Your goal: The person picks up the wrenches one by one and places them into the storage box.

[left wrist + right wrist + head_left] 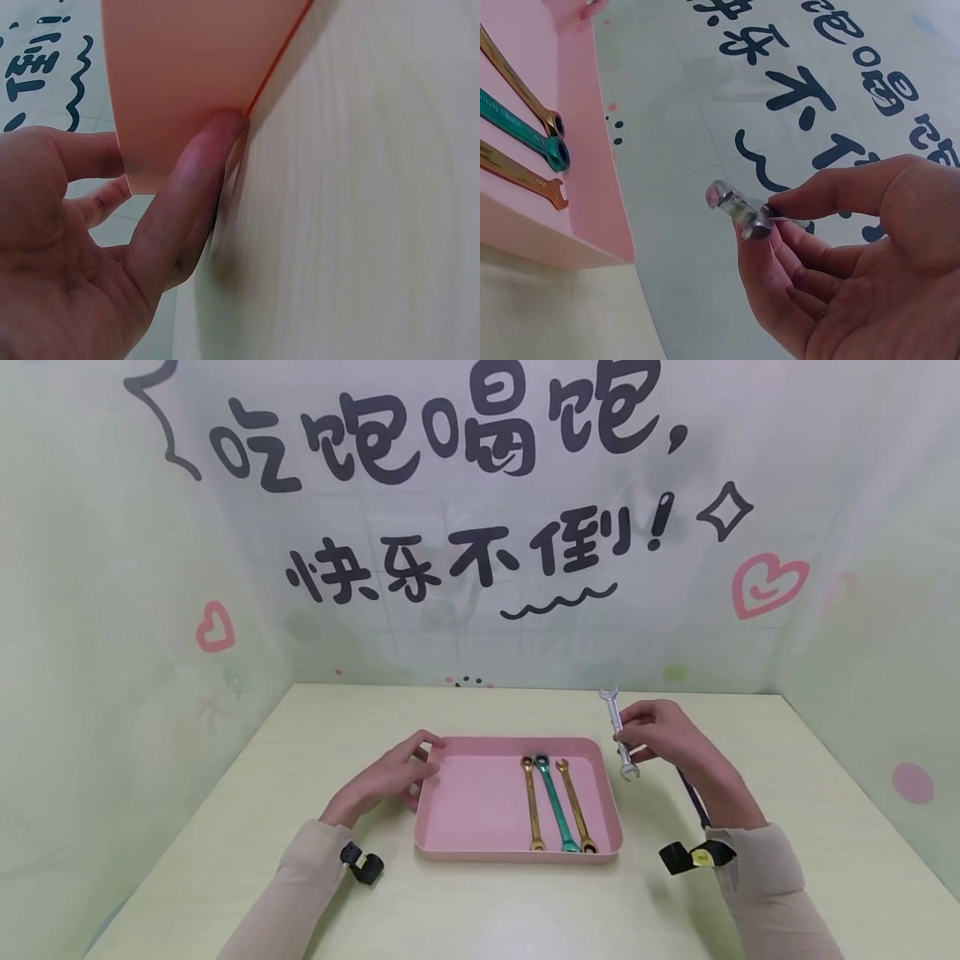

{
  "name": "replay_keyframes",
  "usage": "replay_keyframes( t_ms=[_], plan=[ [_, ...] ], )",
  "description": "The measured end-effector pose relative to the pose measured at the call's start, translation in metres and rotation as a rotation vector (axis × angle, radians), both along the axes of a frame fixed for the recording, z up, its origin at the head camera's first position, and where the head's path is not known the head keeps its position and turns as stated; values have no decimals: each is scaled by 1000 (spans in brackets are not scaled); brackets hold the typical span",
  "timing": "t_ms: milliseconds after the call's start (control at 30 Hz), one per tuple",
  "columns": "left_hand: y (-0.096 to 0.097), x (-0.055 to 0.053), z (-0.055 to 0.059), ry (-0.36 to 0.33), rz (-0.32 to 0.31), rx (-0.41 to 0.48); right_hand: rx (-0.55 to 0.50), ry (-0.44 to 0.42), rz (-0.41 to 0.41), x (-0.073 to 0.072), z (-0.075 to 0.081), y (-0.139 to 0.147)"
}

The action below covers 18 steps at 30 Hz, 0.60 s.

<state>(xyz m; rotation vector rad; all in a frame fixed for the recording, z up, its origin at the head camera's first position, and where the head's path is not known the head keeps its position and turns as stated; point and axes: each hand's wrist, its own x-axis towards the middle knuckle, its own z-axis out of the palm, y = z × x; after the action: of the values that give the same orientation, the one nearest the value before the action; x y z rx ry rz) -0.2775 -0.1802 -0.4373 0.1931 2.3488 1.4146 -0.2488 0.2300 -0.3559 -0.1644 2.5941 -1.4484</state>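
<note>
My right hand (667, 731) pinches a silver open-end wrench (617, 727) near its middle, between thumb and fingertips. It is held nearly upright in the air beside the right end of a shallow pink tray (472, 857). My left hand (393, 772) grips the tray's left end, fingers over the rim and thumb (195, 165) against the outer wall. Inside the tray, toward its right side, lie a gold wrench (533, 806), a green ratchet wrench (556, 802) and another gold wrench (576, 806), roughly side by side. In the right wrist view the silver wrench (739, 210) appears end-on.
The tray stands on a pale wood-grain table (517, 910). Behind it hangs a light curtain (450, 643) with dark lettering and pink hearts, which continues down both sides. A small black camera (363, 864) is strapped to the left wrist, another black camera (678, 858) to the right.
</note>
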Motion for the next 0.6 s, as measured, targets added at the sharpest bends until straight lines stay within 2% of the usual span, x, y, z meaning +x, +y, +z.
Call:
replay_keyframes(
  t_ms=[600],
  plan=[
    [0, 0, -1, 0, 5, -3, -42, -12, 40, 3, -4, -26]
  ],
)
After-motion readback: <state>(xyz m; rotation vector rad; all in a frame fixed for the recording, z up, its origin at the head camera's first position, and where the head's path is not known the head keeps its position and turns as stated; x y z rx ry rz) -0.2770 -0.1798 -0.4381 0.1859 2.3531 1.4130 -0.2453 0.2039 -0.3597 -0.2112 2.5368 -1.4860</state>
